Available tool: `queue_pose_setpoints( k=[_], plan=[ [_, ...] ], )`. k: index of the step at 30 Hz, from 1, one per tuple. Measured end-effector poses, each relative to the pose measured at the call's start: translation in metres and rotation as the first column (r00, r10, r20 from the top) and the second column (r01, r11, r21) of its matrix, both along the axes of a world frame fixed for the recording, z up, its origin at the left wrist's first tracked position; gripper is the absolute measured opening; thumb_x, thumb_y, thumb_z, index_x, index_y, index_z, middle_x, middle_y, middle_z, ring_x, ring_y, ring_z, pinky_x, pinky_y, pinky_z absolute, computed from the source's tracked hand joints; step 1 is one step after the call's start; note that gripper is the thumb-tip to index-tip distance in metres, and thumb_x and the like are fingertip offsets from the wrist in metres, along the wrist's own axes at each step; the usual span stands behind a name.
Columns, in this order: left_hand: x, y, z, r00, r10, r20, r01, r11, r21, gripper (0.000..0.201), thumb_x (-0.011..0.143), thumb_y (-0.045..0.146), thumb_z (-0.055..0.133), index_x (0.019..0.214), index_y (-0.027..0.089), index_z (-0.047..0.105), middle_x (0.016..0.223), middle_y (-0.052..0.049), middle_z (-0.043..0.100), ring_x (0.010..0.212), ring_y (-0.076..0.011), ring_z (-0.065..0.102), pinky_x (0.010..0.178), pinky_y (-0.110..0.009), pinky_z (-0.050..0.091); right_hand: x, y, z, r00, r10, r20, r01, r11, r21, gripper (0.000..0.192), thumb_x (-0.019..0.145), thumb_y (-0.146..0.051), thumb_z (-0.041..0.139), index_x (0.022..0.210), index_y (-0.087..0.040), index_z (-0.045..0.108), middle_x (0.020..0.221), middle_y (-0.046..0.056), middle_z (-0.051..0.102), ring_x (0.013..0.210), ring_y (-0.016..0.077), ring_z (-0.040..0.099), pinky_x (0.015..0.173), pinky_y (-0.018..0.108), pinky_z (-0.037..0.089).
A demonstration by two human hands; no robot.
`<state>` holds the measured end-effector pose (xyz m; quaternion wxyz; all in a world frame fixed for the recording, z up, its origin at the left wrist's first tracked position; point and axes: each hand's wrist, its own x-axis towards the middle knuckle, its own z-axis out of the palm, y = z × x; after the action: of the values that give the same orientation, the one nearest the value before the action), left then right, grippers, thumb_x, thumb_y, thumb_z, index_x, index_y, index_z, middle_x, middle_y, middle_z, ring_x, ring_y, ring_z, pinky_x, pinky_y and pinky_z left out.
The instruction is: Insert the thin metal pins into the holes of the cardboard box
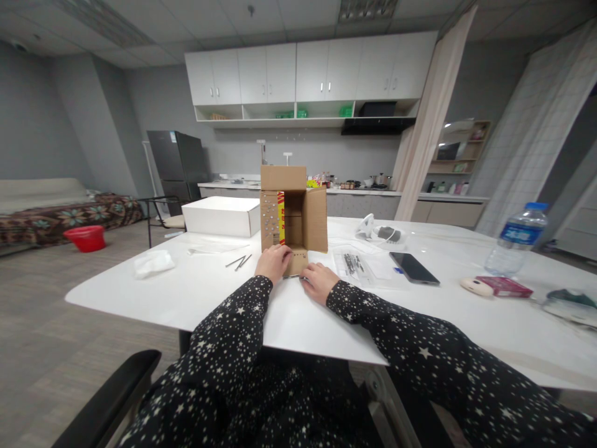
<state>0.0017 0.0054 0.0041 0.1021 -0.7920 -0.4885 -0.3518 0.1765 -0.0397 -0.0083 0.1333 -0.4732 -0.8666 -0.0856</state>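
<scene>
L/R fingers [282, 250] flank btm flap [295, 266] of cardbd box [316, 222].

- A kitchen sharing its room with a sitting area; home or workplace, I cannot tell.
- Upper centre: white wall cabinets [265, 74] and a black range hood [377, 126].
- Middle: a long counter [368, 192] with pots [382, 181] and jars [347, 185].
- Left: a dark refrigerator [170, 158], a sofa [41, 188] under a flowered throw [79, 210].
- Top edge: panelled ceiling [205, 28].
</scene>
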Motion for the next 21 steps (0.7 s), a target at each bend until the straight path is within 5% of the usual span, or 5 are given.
queue_pose_setpoints(
  k=[21],
  plan=[
    [0.0005, 0.0004, -0.0019, 1.0, -0.011, 0.008, 0.011, 0.999, -0.031, 0.032, 0.093, 0.034, 0.04, 0.093, 0.018, 0.068, 0.089, -0.006, 0.061, 0.084, -0.0168, 0.06, 0.08, -0.029, 0.047, -0.002, -0.0056, 0.0062, 1.0, -0.019, 0.001, 0.019, 0.999, -0.038, 0.027, 0.089, -0.025, 0.042, 0.104, -0.018, 0.064, 0.102, 0.009, 0.059, 0.094, 0.0208, 0.049, 0.083, 0.032, 0.037]
  ],
)
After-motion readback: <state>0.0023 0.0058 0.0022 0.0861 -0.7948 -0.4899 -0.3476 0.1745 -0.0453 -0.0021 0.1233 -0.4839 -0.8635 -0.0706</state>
